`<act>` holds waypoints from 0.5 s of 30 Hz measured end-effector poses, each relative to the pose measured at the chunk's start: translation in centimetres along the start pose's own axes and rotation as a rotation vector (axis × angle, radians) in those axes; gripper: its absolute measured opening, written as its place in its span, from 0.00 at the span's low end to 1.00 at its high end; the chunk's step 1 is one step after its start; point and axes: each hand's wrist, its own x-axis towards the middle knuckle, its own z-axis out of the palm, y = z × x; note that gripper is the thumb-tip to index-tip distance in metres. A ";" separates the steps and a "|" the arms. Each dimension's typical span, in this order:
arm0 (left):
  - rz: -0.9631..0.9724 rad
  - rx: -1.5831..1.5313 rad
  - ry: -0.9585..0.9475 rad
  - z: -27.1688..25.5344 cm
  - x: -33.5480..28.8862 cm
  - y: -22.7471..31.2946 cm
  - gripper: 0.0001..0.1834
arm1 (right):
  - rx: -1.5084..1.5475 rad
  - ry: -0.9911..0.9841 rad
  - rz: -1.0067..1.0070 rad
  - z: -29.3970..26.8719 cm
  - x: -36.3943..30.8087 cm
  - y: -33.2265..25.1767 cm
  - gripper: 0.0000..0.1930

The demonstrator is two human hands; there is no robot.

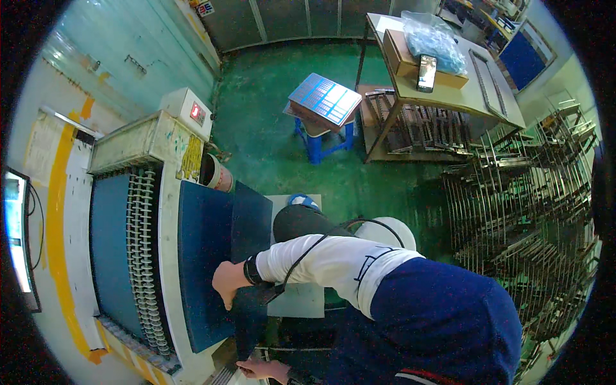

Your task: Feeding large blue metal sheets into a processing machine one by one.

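My right hand [231, 281], at the end of a white sleeve with a dark wrist strap, is over the inner edge of a dark blue flat surface [204, 256]. Its fingers are curled, with one pointing down, and what they grip is hidden. Beside that surface, a second dark blue panel [251, 221] slopes off to the right. Low in the view, my left hand [264, 369] is pinched closed by the panel's bottom corner, next to thin stacked plates [223, 375]. Whatever lies between its fingers is too small to make out.
Left of the blue surface, a machine holds a row of rollers [142, 256]; a control box [189, 113] sits behind it. A blue stool [316, 146] carries stacked patterned panels [325, 97]. A table [471, 96] holds a phone [427, 73]. Metal racks [520, 224] crowd the right.
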 end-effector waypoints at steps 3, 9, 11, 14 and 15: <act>0.053 0.134 0.026 1.7 -2.1 1.6 0.21 | 0.007 -0.013 0.043 0.0 -0.2 0.1 0.25; 0.126 0.104 0.108 4.1 -5.6 5.0 0.23 | 0.050 0.044 -0.149 0.6 -0.5 1.0 0.24; 0.100 0.071 0.078 4.0 -5.2 4.6 0.23 | 0.042 0.030 -0.076 0.8 -0.4 0.8 0.25; 0.077 0.066 0.002 4.2 -4.4 4.3 0.25 | 0.082 0.014 0.018 0.8 -0.6 1.1 0.26; 0.074 0.073 -0.012 3.9 -4.1 4.4 0.26 | 0.079 0.001 0.007 0.6 -0.6 0.7 0.26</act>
